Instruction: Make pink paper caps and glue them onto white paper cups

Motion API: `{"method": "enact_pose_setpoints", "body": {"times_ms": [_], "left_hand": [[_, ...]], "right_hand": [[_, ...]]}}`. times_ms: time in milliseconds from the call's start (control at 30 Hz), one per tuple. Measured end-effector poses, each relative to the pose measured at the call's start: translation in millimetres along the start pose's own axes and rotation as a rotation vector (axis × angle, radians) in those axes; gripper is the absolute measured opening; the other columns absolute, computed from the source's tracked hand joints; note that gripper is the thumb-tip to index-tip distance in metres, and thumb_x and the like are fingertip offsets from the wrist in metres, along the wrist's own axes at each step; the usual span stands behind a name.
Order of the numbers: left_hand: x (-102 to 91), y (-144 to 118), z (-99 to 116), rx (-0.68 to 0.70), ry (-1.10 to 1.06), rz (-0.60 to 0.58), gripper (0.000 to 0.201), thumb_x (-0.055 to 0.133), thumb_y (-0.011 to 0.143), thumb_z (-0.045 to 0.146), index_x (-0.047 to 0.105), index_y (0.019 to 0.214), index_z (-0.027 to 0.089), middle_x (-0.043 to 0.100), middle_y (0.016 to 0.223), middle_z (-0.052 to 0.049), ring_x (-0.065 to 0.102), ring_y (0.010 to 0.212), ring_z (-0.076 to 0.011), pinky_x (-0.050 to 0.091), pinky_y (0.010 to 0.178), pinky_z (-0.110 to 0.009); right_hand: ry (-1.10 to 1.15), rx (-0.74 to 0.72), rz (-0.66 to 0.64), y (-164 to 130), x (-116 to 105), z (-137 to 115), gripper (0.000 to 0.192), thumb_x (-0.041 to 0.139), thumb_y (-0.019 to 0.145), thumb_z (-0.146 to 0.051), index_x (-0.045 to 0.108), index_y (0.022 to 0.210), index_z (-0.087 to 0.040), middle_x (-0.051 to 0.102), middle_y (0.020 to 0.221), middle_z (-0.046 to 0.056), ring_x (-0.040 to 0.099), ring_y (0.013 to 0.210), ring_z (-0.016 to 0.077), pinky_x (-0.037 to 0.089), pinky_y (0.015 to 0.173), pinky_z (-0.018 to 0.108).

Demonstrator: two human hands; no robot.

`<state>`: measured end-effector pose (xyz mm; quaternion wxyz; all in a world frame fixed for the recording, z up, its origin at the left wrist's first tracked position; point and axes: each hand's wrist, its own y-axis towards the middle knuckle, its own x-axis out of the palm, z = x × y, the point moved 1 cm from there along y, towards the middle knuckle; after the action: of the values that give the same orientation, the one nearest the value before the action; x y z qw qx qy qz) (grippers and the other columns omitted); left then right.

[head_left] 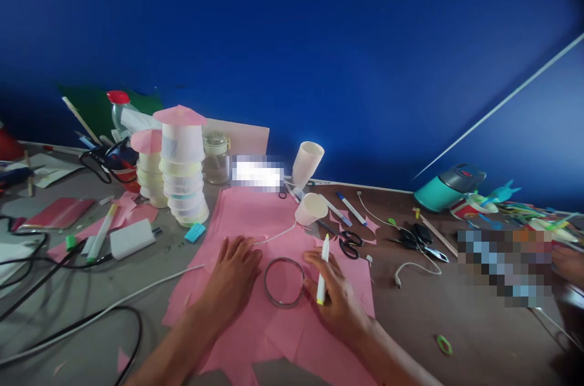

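Observation:
My left hand (238, 270) lies flat on the pink paper (249, 209), its fingers stretched forward. A white marker with yellow ends (323, 270) is held in my right hand (340, 298), crossing its thumb and index finger. Between my hands a thin dark ring (283, 305), like a bangle, rests on the paper. The thumb of my right hand is close to the ring's right edge; I cannot tell if it touches. Just beyond my hands a white paper cup (311, 209) leans on its side, with black-handled scissors (350, 245) to its right.
Stacked paper cups (183, 173) with pink cone tops stand at the left, near a glass jar (216, 157). A white cable (137, 294) crosses the left side. Keys (417, 240) and a teal bottle (438, 191) lie at the right. Another person's hand (568, 261) shows at the right edge.

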<state>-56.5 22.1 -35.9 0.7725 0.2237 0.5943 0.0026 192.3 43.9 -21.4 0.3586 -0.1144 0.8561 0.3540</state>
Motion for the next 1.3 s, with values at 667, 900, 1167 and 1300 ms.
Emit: {"method": "enact_pose_setpoints", "body": {"times_ms": [667, 900, 1167, 1300], "left_hand": [[2.8, 1, 1, 0.004, 0.017, 0.003, 0.026, 0.048, 0.095, 0.016, 0.066, 0.114, 0.019, 0.062, 0.130, -0.012, 0.050, 0.127, -0.0328, 0.037, 0.111, -0.060], [-2.7, 3, 2, -0.014, -0.020, -0.026, 0.027, 0.047, 0.095, 0.014, 0.066, 0.113, 0.019, 0.062, 0.131, -0.013, 0.050, 0.126, -0.0333, 0.037, 0.110, -0.062], [-2.9, 3, 2, -0.011, -0.019, -0.038, 0.026, 0.048, 0.093, 0.013, 0.066, 0.112, 0.020, 0.061, 0.132, -0.012, 0.050, 0.127, -0.0327, 0.036, 0.111, -0.061], [-0.4, 2, 2, 0.005, 0.009, -0.023, 0.026, 0.048, 0.094, 0.014, 0.064, 0.114, 0.020, 0.061, 0.132, -0.012, 0.049, 0.128, -0.0327, 0.035, 0.112, -0.061]], "right_hand": [[-0.011, -0.160, -0.275, 1, 0, -11, 0.057, 0.073, 0.084, -0.037, 0.047, 0.133, -0.023, 0.063, 0.133, 0.015, 0.055, 0.128, 0.0351, 0.047, 0.105, 0.056], [0.042, -0.133, -0.216, -4, 0, -5, 0.055, 0.067, 0.089, -0.042, 0.045, 0.135, -0.021, 0.061, 0.134, 0.017, 0.053, 0.131, 0.0337, 0.043, 0.109, 0.055], [0.067, -0.086, -0.191, -7, -2, -6, 0.060, 0.067, 0.089, -0.044, 0.041, 0.139, -0.024, 0.059, 0.136, 0.016, 0.050, 0.133, 0.0354, 0.043, 0.110, 0.057], [0.036, -0.087, -0.305, -6, 6, -12, 0.070, 0.074, 0.080, -0.057, 0.046, 0.133, -0.021, 0.056, 0.141, 0.019, 0.049, 0.134, 0.0386, 0.039, 0.110, 0.061]]}}
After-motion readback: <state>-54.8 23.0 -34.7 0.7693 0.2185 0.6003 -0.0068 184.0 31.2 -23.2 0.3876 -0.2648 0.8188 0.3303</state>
